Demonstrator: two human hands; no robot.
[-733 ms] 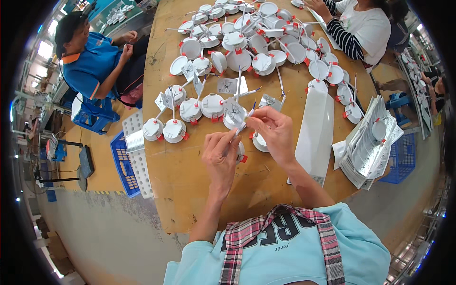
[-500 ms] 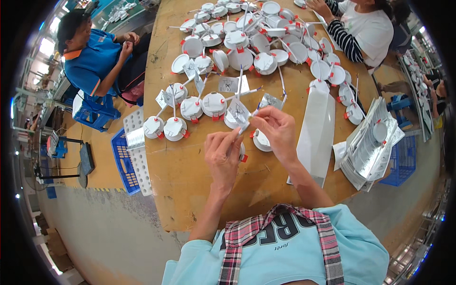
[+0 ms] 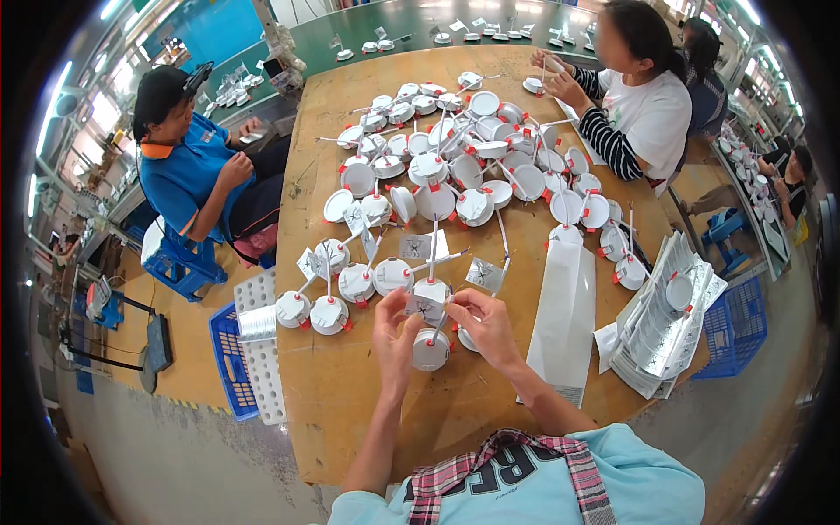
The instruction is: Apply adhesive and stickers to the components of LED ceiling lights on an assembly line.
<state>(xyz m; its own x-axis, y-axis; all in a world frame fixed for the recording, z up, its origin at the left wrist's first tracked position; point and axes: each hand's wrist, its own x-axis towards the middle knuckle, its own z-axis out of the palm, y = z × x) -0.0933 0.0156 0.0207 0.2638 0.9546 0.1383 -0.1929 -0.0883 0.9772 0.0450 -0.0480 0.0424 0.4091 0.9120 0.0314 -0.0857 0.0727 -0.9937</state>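
Holding: both hands meet over the near middle of the wooden table (image 3: 350, 411), working on one small white round lamp fitting (image 3: 430, 348).
Left hand: the left hand (image 3: 395, 337) is curled, its fingertips pinching a small white tag (image 3: 422, 308) that sits just above the fitting.
Right hand: the right hand (image 3: 488, 325) grips the same tag from the other side with thumb and forefinger; the other fingers are bent over the fitting's top.
Fitting: it is lifted between the two hands, close to the table; whether it touches the wood cannot be told. A thin white lead rises from it past the tag.
Near row: more white fittings with red clips (image 3: 331, 313) lie in a line just left of the hands.
Far pile: a heap of the same fittings (image 3: 455, 166) covers the table's middle.
Right side: a long white bag (image 3: 564, 319) lies flat beside the right forearm; a stack of silvery sheets (image 3: 665, 324) lies beyond it.
People: a person in a blue shirt (image 3: 188, 175) sits at the left edge; a person in a white top (image 3: 652, 109) sits at the far right.
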